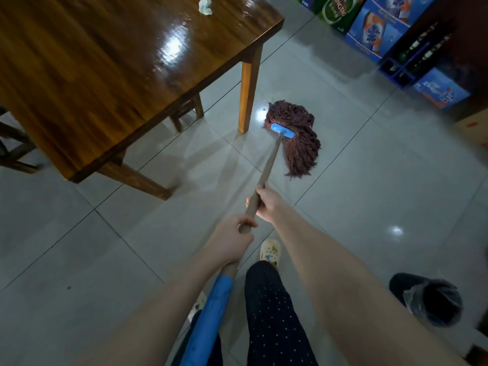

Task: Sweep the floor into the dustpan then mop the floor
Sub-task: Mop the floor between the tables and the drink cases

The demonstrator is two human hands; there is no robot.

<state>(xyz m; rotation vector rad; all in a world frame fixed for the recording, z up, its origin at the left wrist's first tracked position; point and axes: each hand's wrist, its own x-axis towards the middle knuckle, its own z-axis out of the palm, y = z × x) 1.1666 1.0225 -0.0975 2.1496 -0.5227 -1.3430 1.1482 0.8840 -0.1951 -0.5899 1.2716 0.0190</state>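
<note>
A: What does the room look like?

B: A pale grey tiled floor (369, 186) fills the view, glossy with light reflections. A varnished wooden table (105, 70) takes up the upper left, and it serves as the landmark here. A crumpled white tissue (205, 5) lies on the table's far edge. Well to the right of the table, stacked beer cartons (375, 30) line the wall.

A: Where is the mop?

B: The brown string mop head (295, 136), with its blue clamp bar, rests on the floor just beside the table's near right leg (248, 96). Its handle (268, 167) slants back from there toward the person.

A: And the hands?

B: Both are wrapped tight around the handle. The right hand (266, 204) grips closer to the table; the left hand (232, 241) grips just behind it, above a blue sleeve on the handle's end. A pale clog (270, 249) and dark dotted trousers show below. A lined black bin (430, 299) stands far right of the table, near the person
</note>
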